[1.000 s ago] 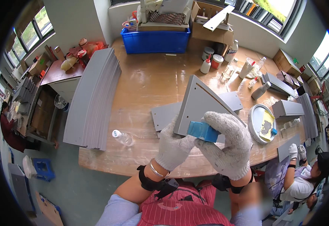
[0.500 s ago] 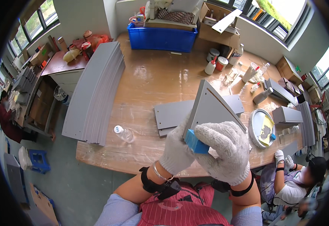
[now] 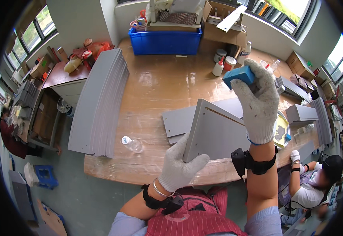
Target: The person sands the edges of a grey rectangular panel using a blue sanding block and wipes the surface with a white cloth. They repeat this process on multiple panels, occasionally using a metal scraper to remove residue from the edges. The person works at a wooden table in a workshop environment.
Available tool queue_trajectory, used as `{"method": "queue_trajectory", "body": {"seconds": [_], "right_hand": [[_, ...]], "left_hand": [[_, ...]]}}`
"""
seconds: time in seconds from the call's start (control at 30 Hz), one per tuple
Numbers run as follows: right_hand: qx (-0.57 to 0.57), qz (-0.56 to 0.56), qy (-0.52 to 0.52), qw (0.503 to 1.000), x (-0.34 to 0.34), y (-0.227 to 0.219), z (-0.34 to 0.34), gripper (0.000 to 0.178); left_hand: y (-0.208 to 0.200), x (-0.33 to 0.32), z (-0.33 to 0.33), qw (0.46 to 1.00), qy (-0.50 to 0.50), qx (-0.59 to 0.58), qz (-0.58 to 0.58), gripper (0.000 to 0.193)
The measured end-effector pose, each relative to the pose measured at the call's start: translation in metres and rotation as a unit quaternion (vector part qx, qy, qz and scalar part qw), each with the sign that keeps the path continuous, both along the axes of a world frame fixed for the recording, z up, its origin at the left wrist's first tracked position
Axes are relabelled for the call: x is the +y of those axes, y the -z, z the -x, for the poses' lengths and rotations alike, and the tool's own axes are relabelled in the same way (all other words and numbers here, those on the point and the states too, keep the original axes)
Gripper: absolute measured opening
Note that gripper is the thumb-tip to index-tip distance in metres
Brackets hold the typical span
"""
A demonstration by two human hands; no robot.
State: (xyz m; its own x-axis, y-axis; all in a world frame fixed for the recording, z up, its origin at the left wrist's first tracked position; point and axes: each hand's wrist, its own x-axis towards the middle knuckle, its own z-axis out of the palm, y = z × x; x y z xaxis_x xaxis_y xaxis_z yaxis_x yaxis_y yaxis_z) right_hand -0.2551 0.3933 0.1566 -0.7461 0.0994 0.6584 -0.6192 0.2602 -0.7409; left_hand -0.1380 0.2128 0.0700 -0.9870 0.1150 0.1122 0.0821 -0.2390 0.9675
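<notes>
My gloved left hand (image 3: 180,166) grips a grey panel (image 3: 217,135) by its lower left corner, thumb on the face and fingers behind. The panel is tilted up off the table, with a narrow groove along its upper edge and small holes in its face. To the right and higher up, my gloved right hand (image 3: 260,106) pinches a blue block (image 3: 239,76) between thumb and fingers, apart from the panel. Behind the held panel, more grey panels (image 3: 179,120) lie flat on the table, partly covered by it.
A tall stack of grey panels (image 3: 97,102) stands at left, with a clear bottle (image 3: 132,144) nearby. A blue bin (image 3: 165,43), a red-tipped bottle (image 3: 218,67) and a cardboard box (image 3: 222,33) are at the back. A co-worker (image 3: 311,185) sits at lower right.
My right hand has lifted the blue block up and to the right, off the panel's left edge. The panel has come lower and turned, and my left hand now shows at its corner.
</notes>
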Motion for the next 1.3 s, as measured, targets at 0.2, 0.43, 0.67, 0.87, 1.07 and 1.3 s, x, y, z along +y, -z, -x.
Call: {"method": "queue_trajectory", "body": {"seconds": [0.2, 0.43, 0.67, 0.87, 1.07, 1.3], "right_hand": [[-0.257, 0.200, -0.076, 0.942, 0.012, 0.038, -0.052, 0.048], [-0.332, 0.264, -0.118, 0.898, -0.015, 0.076, -0.082, 0.052], [-0.066, -0.087, -0.052, 0.993, -0.058, 0.052, -0.086, 0.049], [-0.042, -0.165, 0.006, 0.985, -0.069, 0.061, -0.088, 0.048], [-0.124, -0.089, 0.035, 0.988, -0.046, 0.075, -0.091, 0.049], [-0.045, -0.137, 0.006, 0.990, -0.054, 0.079, -0.089, 0.048]], "left_hand": [[0.011, -0.038, -0.004, 0.996, 0.025, -0.068, -0.046, 0.066], [0.004, -0.052, -0.002, 0.985, 0.049, -0.166, -0.002, 0.072], [0.014, -0.054, -0.013, 0.992, 0.040, -0.113, 0.031, 0.080], [0.014, -0.053, -0.020, 0.990, 0.039, -0.134, 0.005, 0.081], [0.010, -0.051, -0.021, 0.984, 0.019, -0.174, 0.021, 0.074], [0.014, -0.044, -0.019, 0.981, -0.042, -0.188, 0.034, 0.069]]}}
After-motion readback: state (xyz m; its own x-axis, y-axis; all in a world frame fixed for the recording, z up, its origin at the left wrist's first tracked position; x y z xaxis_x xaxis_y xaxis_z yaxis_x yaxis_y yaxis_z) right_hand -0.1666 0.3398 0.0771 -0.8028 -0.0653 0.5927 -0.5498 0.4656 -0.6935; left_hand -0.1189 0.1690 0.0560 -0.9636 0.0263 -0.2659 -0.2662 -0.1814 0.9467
